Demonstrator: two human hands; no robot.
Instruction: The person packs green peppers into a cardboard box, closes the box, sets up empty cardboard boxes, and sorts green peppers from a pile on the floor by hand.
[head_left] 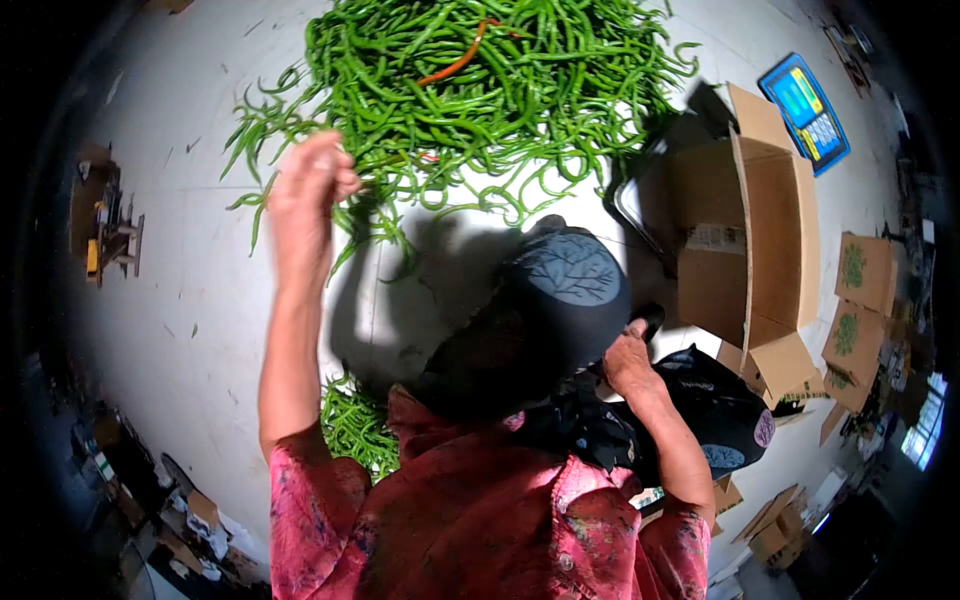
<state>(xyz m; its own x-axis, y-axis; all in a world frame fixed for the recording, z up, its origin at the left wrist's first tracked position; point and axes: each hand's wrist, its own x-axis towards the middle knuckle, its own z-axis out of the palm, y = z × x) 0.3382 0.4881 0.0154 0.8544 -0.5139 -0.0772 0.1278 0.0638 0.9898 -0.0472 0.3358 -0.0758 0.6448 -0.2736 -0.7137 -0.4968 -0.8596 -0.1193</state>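
My left hand [312,178] is raised at the left edge of a large heap of long green chili peppers [450,110]. Its fingers are curled in and blurred; whether they hold anything does not show. My right hand [630,362] is beside my bent knee [570,270], which is covered in black cloth with a pale tree print. The fingers there close around a small black thing [652,320] whose kind I cannot make out. A few red peppers [460,58] lie among the green ones. Another pile of green chilies [355,430] sits by my left elbow, partly hidden by my body.
An open cardboard box [745,235] stands on its side to the right. Beyond it is a blue device with a screen and keys [805,112]. Flattened printed cartons [858,310] lie farther right. Loose peppers spread over the pale floor [190,350], and clutter lines the lower left.
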